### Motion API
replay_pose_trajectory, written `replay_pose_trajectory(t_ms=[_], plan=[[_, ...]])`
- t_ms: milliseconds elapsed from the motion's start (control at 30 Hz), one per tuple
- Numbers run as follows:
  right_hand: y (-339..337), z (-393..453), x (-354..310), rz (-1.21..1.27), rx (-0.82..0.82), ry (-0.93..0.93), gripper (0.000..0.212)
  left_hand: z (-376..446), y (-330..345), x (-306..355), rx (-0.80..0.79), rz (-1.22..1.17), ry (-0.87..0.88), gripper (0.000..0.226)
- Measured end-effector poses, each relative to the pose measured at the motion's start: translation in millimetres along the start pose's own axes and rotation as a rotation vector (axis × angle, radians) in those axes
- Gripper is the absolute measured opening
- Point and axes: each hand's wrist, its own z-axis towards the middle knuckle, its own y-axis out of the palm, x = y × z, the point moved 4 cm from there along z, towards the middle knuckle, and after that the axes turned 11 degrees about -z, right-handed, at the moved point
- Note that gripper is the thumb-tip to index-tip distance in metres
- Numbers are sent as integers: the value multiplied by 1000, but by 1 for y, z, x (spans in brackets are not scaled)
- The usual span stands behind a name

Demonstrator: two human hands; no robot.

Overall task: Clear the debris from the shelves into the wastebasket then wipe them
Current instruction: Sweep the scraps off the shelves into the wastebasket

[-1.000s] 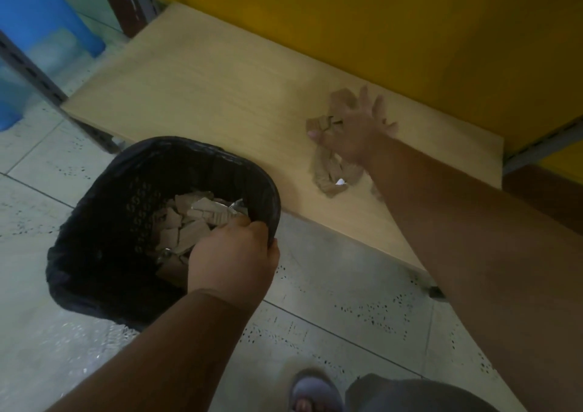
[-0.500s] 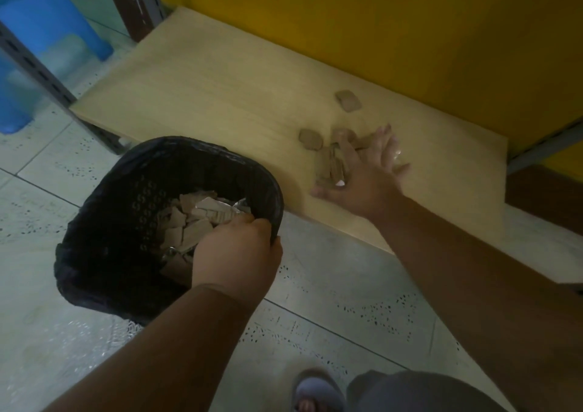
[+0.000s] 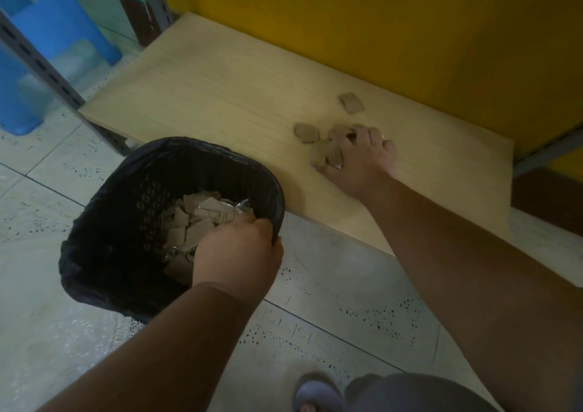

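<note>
Several cardboard scraps left on the shelf, a good heap already binned.

Down at the low wooden shelf (image 3: 220,96), the person's right hand (image 3: 359,159) lies palm-down with fingers curled over a small cluster of brown scraps (image 3: 328,153), raking rather than pinching them. One loose piece (image 3: 306,133) sits just left of that hand, and another (image 3: 350,103) lies farther back toward the yellow wall (image 3: 410,27). The left hand (image 3: 236,254) is clenched over the near rim of the black wastebasket (image 3: 104,254), which stands on the tiled floor just beside the shelf's near edge and holds a pile of scraps already. My guess: clearing is mostly done, a few bits remain, and wiping has not begun; no cloth is in sight.
</note>
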Motion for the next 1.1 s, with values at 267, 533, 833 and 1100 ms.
replay_pose_trajectory(t_ms=[267,533,833,1100], plan=[[-9,2,-9,131,206,-56,43,0,2,0,3,17,4,24],[-67,-9,-7,490,236,76,27,-6,-1,0,-42,64,13,25],[-187,-65,-146,879,48,-465,23,-24,-10,-15,-210,135,121,34],[-138,-66,-200,549,-330,-664,63,-28,-10,-18,-169,120,164,33]])
